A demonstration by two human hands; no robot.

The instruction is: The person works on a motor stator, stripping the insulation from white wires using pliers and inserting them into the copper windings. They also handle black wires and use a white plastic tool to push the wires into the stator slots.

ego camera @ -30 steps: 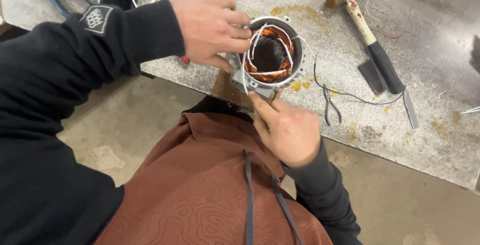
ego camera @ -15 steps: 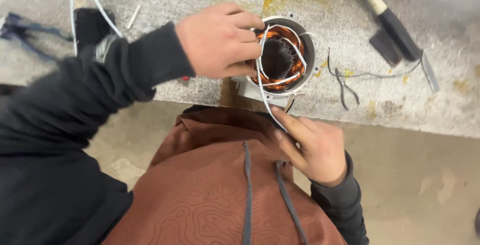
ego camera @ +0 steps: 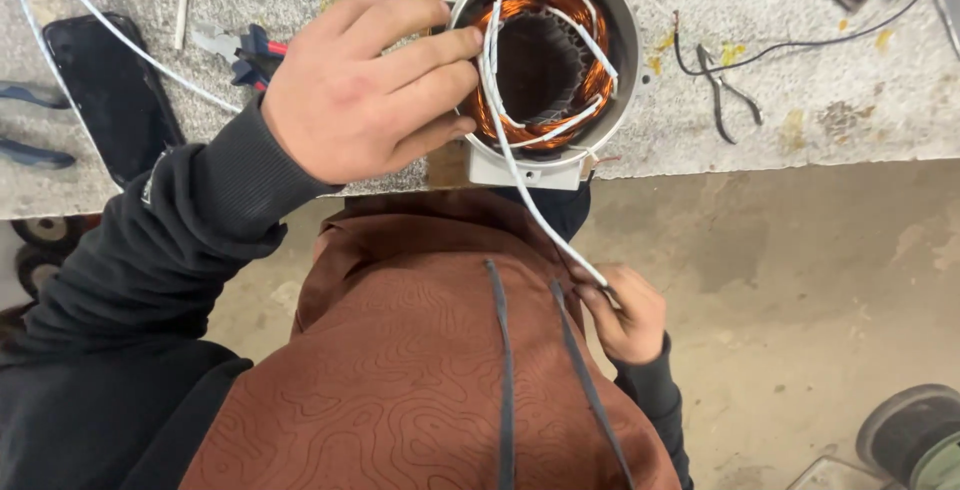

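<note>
Both hands work: left steadies stator, right apparently pinches cord.

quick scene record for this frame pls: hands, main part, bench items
left hand: fingers rest on the rim of the motor stator
right hand: pinches the white sleeved wire, pulled taut below the bench edge
motor stator: grey round housing, copper windings inside, at the bench edge
white sleeved wire: runs from the windings down to the right hand
bench: grey, stained
bench items: black phone, pliers, small cutters
</note>
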